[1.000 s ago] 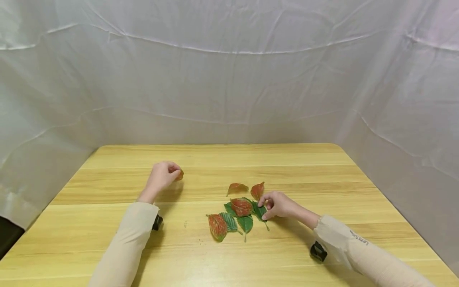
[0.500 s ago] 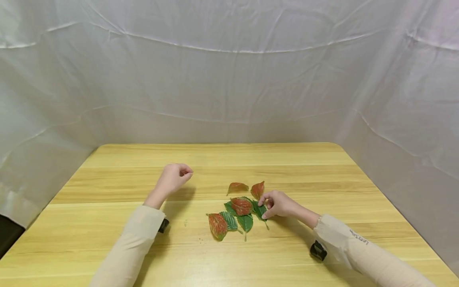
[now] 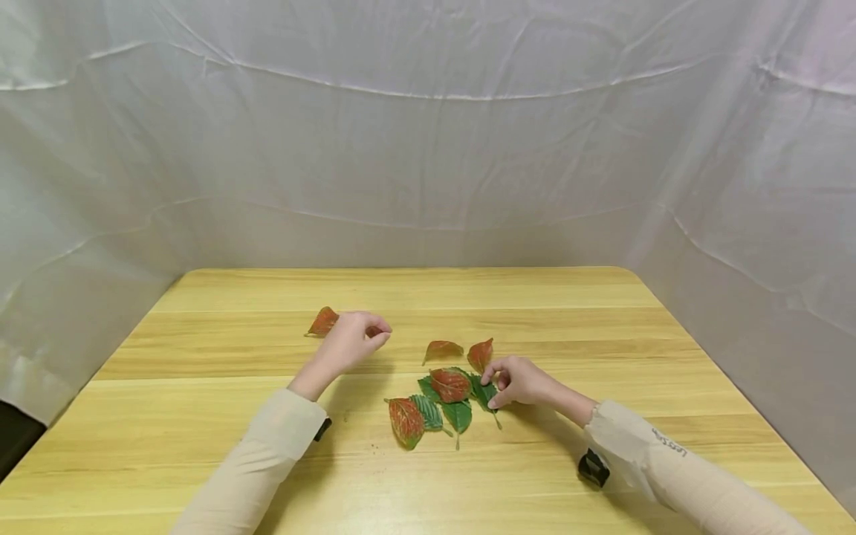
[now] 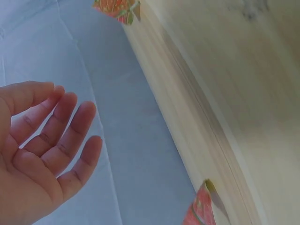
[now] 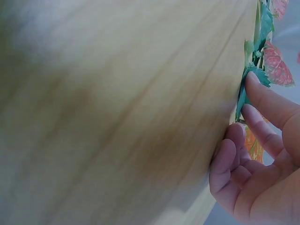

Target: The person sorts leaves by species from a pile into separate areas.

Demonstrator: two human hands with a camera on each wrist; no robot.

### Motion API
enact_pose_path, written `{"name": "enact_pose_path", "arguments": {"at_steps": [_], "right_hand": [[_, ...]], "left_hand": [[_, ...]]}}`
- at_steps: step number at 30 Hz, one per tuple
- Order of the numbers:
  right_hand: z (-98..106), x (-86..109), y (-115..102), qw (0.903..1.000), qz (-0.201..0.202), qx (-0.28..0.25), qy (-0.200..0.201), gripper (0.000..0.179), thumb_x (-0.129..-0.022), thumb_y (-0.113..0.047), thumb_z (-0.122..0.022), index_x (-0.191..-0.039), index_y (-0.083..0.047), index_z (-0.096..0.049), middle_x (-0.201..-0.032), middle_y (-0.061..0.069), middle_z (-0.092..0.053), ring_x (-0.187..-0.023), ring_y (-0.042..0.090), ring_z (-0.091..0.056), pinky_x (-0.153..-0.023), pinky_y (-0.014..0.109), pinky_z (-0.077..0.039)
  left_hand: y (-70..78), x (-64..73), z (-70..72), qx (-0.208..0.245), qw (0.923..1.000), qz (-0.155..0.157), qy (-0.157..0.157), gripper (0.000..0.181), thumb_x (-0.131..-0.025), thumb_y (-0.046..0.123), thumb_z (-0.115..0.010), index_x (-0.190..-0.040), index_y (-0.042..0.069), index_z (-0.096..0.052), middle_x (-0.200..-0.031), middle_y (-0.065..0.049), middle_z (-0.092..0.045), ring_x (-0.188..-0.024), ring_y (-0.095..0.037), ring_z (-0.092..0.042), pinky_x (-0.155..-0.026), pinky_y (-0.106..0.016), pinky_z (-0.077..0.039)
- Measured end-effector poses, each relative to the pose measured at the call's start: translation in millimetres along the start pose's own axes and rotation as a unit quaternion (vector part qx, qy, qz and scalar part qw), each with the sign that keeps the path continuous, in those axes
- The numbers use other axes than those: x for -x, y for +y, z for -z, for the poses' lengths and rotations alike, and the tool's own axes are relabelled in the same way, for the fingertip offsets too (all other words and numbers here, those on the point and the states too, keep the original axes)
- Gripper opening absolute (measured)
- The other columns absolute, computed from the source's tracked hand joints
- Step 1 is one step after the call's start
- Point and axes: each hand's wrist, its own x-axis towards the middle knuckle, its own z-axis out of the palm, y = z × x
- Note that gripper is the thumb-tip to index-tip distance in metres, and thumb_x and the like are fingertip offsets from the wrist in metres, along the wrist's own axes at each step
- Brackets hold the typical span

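Note:
My left hand (image 3: 351, 338) is above the back left of the table, its fingers loosely bent and holding nothing; the left wrist view shows the same bare palm and fingers (image 4: 68, 140). Behind that wrist a red leaf (image 3: 323, 321) lies on the wood, partly covered by the hand. On the right, my right hand (image 3: 521, 383) pinches a dark green leaf (image 3: 484, 392) between thumb and forefinger, low at the table. This green leaf (image 5: 251, 84) also shows at the fingertips in the right wrist view. A red leaf (image 3: 451, 386) overlaps the green ones beside it.
Left of the pinched leaf are a ribbed green leaf (image 3: 428, 412), another green leaf (image 3: 458, 416) and a red leaf (image 3: 405, 422). Two red leaves, one curled (image 3: 443, 349) and one upright-pointing (image 3: 481, 355), lie farther back. White sheeting (image 3: 428, 171) hangs behind the wooden table (image 3: 535, 475).
My left hand has let go of the red leaf, which now lies on the table, and has moved right toward the other leaves. The right hand has stayed on its green leaf.

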Motion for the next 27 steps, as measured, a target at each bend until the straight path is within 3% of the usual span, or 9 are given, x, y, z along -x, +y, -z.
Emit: {"name": "enact_pose_path", "arguments": {"at_steps": [4, 11, 15, 22, 26, 27], "right_hand": [[-0.2, 1.1, -2.1, 1.0000, -0.001, -0.001, 0.001, 0.027, -0.066, 0.001, -0.075, -0.090, -0.001, -0.062, -0.059, -0.001, -0.045, -0.053, 0.011, -0.038, -0.049, 0.021, -0.032], [0.0, 1.5, -3.4, 1.0000, 0.001, 0.002, 0.000, 0.027, -0.066, 0.000, -0.076, -0.090, -0.001, -0.062, -0.059, -0.001, -0.044, -0.053, 0.010, -0.037, -0.049, 0.021, -0.032], [0.1, 1.9, -3.5, 1.0000, 0.009, 0.004, -0.001, 0.027, -0.067, -0.001, -0.076, -0.090, -0.001, -0.062, -0.058, -0.001, -0.044, -0.052, 0.009, -0.037, -0.049, 0.021, -0.032], [0.0, 1.9, -5.1, 1.0000, 0.008, 0.005, -0.003, 0.027, -0.067, -0.002, -0.076, -0.090, -0.001, -0.062, -0.059, -0.001, -0.045, -0.052, 0.010, -0.037, -0.048, 0.021, -0.032], [1.0, 1.4, -2.7, 0.9998, 0.016, -0.004, -0.005, 0.026, -0.066, -0.006, -0.077, -0.087, -0.004, -0.063, -0.059, -0.001, -0.046, -0.052, 0.010, -0.038, -0.048, 0.022, -0.033], [-0.3, -0.8, 5.2, 0.9993, 0.037, -0.005, -0.005, 0.026, -0.067, -0.009, -0.078, -0.088, -0.006, -0.063, -0.059, -0.002, -0.046, -0.052, 0.009, -0.038, -0.048, 0.021, -0.032]], "left_hand": [[4.9, -2.3, -5.7, 0.008, 0.9996, -0.019, -0.021, 0.009, -0.084, 0.008, -0.060, -0.088, 0.005, -0.069, -0.081, -0.001, -0.063, -0.073, -0.013, -0.057, -0.068, -0.031, -0.047], [8.8, -7.8, -13.8, 0.029, 0.9934, -0.068, -0.088, 0.012, -0.085, 0.009, -0.061, -0.093, 0.003, -0.068, -0.085, -0.001, -0.064, -0.077, -0.012, -0.058, -0.069, -0.029, -0.048], [10.2, -11.7, -18.3, 0.054, 0.9862, -0.091, -0.127, 0.013, -0.085, 0.008, -0.061, -0.095, 0.002, -0.067, -0.090, -0.003, -0.065, -0.078, -0.013, -0.058, -0.068, -0.025, -0.047], [14.6, -17.5, -26.2, 0.114, 0.9664, -0.111, -0.202, 0.017, -0.085, 0.005, -0.060, -0.100, 0.002, -0.067, -0.099, -0.007, -0.064, -0.084, -0.015, -0.058, -0.070, -0.023, -0.048], [16.2, -21.2, -30.6, 0.122, 0.9577, -0.124, -0.229, 0.018, -0.085, 0.004, -0.060, -0.101, 0.004, -0.068, -0.101, -0.005, -0.063, -0.085, -0.014, -0.057, -0.071, -0.023, -0.047], [17.1, -22.0, -31.6, 0.119, 0.9562, -0.129, -0.234, 0.018, -0.085, 0.004, -0.060, -0.101, 0.004, -0.068, -0.101, -0.005, -0.063, -0.085, -0.013, -0.056, -0.071, -0.023, -0.047]]}}
